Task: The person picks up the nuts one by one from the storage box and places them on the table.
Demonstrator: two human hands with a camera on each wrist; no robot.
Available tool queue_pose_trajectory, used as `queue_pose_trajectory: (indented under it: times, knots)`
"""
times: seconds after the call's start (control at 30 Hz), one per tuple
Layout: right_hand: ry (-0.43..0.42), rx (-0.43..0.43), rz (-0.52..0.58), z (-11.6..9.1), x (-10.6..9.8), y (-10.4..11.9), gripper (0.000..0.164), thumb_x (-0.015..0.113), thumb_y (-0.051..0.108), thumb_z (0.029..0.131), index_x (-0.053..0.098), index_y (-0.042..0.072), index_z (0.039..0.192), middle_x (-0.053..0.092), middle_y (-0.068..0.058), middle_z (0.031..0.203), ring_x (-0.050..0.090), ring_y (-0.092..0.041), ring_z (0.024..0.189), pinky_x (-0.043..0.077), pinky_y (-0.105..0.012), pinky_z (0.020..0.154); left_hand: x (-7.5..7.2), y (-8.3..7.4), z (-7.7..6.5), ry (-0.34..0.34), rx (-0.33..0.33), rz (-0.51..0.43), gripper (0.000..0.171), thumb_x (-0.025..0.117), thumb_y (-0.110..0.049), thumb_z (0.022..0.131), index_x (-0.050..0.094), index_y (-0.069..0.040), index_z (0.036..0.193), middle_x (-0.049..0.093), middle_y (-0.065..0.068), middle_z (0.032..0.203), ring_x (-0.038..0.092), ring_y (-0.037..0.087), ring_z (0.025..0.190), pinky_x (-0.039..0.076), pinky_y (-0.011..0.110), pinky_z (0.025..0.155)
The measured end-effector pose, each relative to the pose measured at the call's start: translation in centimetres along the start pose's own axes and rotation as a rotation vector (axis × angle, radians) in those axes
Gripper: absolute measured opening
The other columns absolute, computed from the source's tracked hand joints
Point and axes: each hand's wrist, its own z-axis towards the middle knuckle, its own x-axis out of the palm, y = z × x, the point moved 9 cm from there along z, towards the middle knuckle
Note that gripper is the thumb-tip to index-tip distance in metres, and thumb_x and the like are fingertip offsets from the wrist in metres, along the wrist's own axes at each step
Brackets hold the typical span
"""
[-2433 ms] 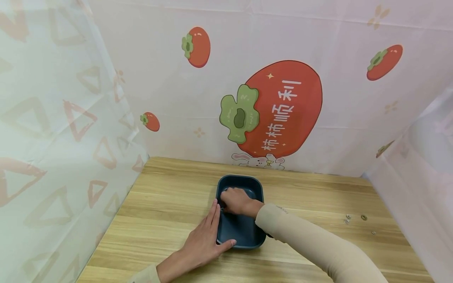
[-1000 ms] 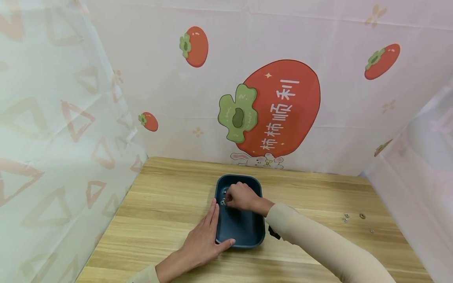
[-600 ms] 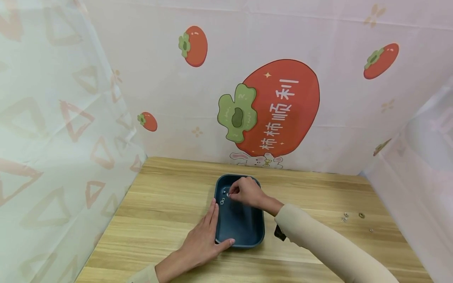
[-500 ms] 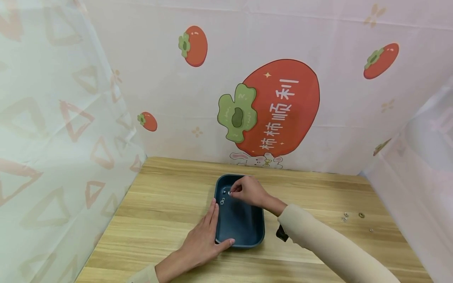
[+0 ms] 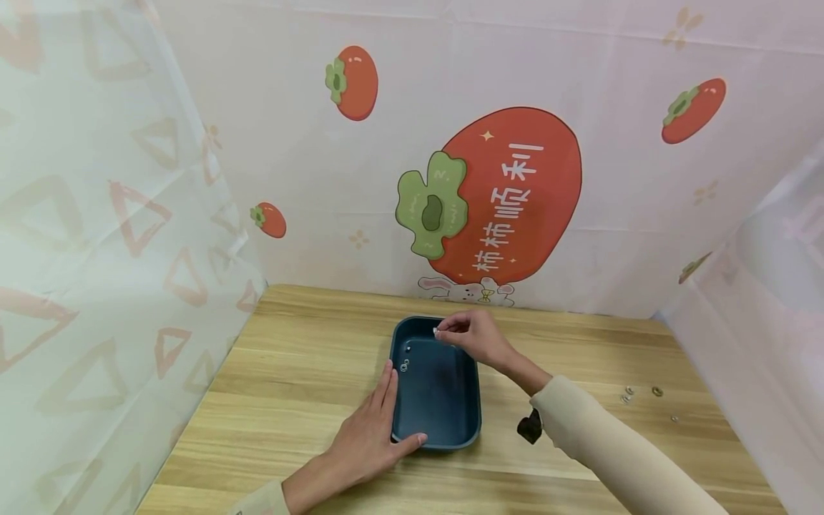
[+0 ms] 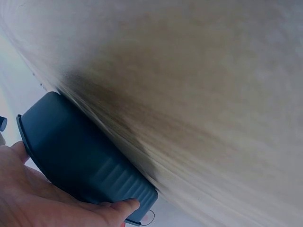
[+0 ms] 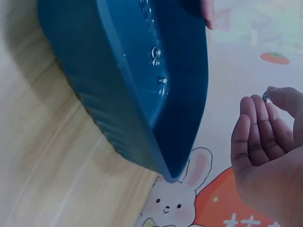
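A deep dark-blue plastic tray [image 5: 438, 422] sits on the wooden table. My left hand [image 5: 360, 436] rests along its left wall, fingers straight, thumb over the near rim; in the left wrist view its fingers lie against the ribbed outer wall. My right hand [image 5: 479, 336] is raised over the tray's far right part, pinching a small silvery metal nut [image 7: 266, 97] between thumb and fingertip, the other fingers loosely bent. Inside the tray, by its left wall, lie a few more small metal nuts [image 7: 156, 52], close together.
Toward the table's right side lie two small silvery metal pieces [image 5: 628, 395], a brassy ring-like piece [image 5: 657, 391] and a tiny silvery piece [image 5: 674, 418]. A printed cloth [image 5: 360, 179] hangs behind and at both sides of the wooden table [image 5: 302, 357].
My right hand has come up from the tray's floor by the left wall and moved right and away, a nut now in its pinch. My left hand has stayed at the tray.
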Motion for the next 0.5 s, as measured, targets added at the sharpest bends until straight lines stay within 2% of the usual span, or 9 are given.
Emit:
queue_pose_trajectory:
  times: [0.07, 0.3, 0.5]
  knots:
    - [-0.011, 0.019, 0.027, -0.3, -0.4, -0.3, 0.013, 0.079, 0.016, 0.097, 0.082, 0.006, 0.105, 0.078, -0.005, 0.092, 0.070, -0.030, 0.083, 0.058, -0.025, 0.073, 0.0, 0.0, 0.0, 0.000, -0.002, 0.000, 0.113, 0.064, -0.069, 0.095, 0.011, -0.004, 0.170, 0.000, 0.010, 0.179, 0.034, 0.040, 0.155, 0.045, 0.058, 0.114]
    - [-0.041, 0.068, 0.129, -1.1, -1.2, -1.2, 0.018, 0.078, 0.019, 0.099, 0.081, 0.005, 0.109, 0.079, -0.011, 0.096, 0.073, -0.021, 0.084, 0.061, -0.026, 0.079, 0.0, 0.2, 0.1, -0.004, -0.002, 0.009, 0.113, 0.064, -0.070, 0.095, 0.011, -0.004, 0.170, -0.001, 0.010, 0.179, 0.033, 0.040, 0.156, 0.045, 0.058, 0.114]
    - [-0.068, 0.095, 0.204, -2.0, -1.8, -1.9, 0.019, 0.076, 0.018, 0.099, 0.080, 0.004, 0.112, 0.079, -0.016, 0.100, 0.075, -0.022, 0.088, 0.062, -0.035, 0.088, -0.1, 0.1, 0.0, -0.001, 0.000, 0.000, 0.114, 0.065, -0.069, 0.095, 0.011, -0.004, 0.170, 0.000, 0.011, 0.179, 0.034, 0.041, 0.155, 0.046, 0.060, 0.112]
